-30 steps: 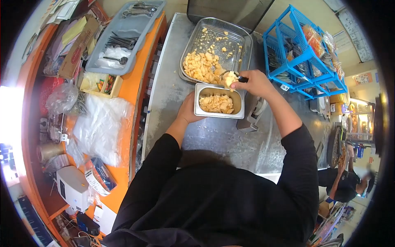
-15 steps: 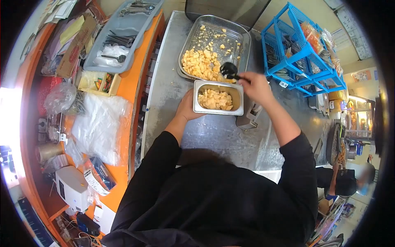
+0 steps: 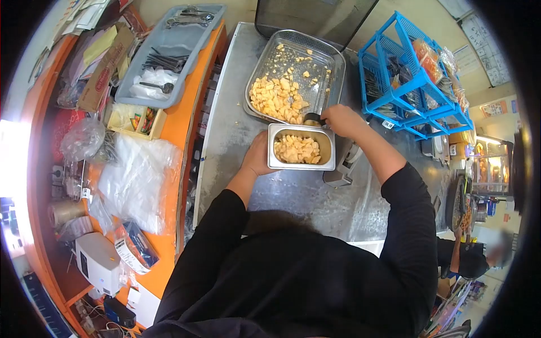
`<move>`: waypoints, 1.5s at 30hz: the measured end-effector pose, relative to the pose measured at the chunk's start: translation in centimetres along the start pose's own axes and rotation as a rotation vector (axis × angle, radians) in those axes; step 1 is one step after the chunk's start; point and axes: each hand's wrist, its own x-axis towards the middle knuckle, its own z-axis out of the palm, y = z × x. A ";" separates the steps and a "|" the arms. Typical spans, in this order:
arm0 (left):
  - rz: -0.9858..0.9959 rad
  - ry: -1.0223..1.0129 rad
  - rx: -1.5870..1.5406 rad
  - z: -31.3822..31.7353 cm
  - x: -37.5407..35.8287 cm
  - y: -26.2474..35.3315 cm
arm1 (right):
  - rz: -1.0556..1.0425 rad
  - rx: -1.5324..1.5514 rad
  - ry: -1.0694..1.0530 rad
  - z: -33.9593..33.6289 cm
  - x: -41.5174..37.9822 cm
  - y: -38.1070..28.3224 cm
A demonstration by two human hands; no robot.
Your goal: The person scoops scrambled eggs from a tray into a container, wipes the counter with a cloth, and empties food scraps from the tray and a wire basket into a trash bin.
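My left hand (image 3: 257, 155) grips the left side of a small rectangular steel container (image 3: 329, 147), its fingers partly hidden behind the wall. Pale yellow chunks (image 3: 297, 149) cover the container's bottom. In my right hand (image 3: 345, 121) is the short handle of a black ladle (image 3: 311, 118). The ladle's bowl is low at the container's far rim, beside the near edge of a large steel tray (image 3: 340, 70). More yellow chunks (image 3: 276, 93) lie heaped at the tray's left and near side, with crumbs scattered over its mesh rack (image 3: 315, 65).
A metal device (image 3: 341, 172) stands right of the container on the steel table (image 3: 298, 203). Blue baskets (image 3: 414, 84) with packets stand at the right. Along the left, an orange counter (image 3: 174, 132) holds a grey cutlery bin (image 3: 152, 101) and plastic bags (image 3: 138, 180). Another person (image 3: 470, 259) is at far right.
The black ladle has come down from above the tray's near corner to the container's far rim. My right hand has lowered with it. The view has shifted slightly.
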 end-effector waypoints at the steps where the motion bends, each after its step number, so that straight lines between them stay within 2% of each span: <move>1: -0.005 -0.009 0.022 -0.1 0.1 0.1 | 0.023 0.100 -0.002 -0.5 0.1 -0.6; 2: -0.011 -0.018 0.046 -0.2 0.0 0.3 | 0.044 0.202 -0.003 -0.8 0.4 -1.1; 4: -0.026 -0.037 0.060 -0.1 -0.2 -0.1 | 0.095 0.276 -0.151 -0.5 1.8 -1.3; 7: -0.042 -0.051 0.042 0.1 -0.2 -1.0 | 0.163 0.287 -0.192 0.5 4.0 -0.2; 9: -0.056 -0.041 0.045 0.2 -0.3 -0.9 | 0.212 0.273 -0.042 1.0 4.5 -0.2; 11: -0.037 -0.039 0.077 -0.1 -0.2 -0.2 | 0.271 0.279 0.226 1.7 4.7 -1.2; 14: -0.017 -0.034 0.087 -0.3 0.0 0.6 | -0.033 0.126 0.179 1.9 5.1 -1.5; 17: -0.023 -0.031 0.110 -0.8 0.2 1.2 | -0.093 0.108 0.025 0.3 4.9 -1.4; 20: -0.035 -0.053 0.117 -1.0 0.2 1.7 | -0.267 0.082 -0.064 -0.4 4.1 -0.1; 23: -0.035 -0.063 0.064 -0.6 0.3 1.1 | -0.192 0.113 -0.169 -1.6 2.8 -1.1; 26: -0.048 -0.056 0.096 -1.1 0.2 1.9 | 0.055 0.173 -0.143 -1.1 3.2 -2.7; 29: -0.046 -0.062 0.139 -0.9 0.2 1.7 | 0.187 0.033 -0.241 -3.4 3.2 -5.8; 32: -0.023 -0.062 0.110 -1.1 0.3 2.2 | 0.174 0.004 -0.046 -1.5 4.0 -5.5; 35: -0.011 -0.046 0.087 -1.0 0.2 1.7 | 0.146 -0.006 0.048 -1.0 3.4 -5.1; 39: 0.058 -0.030 0.143 -0.7 0.2 0.8 | 0.370 0.196 -0.015 -0.4 3.2 -3.7; 41: 0.019 -0.021 0.140 -0.7 -0.1 0.9 | 0.469 0.301 -0.087 -1.0 2.9 -3.1; 45: 0.012 -0.010 0.097 -0.4 -0.1 0.5 | 0.429 0.403 0.024 -2.8 0.7 -1.8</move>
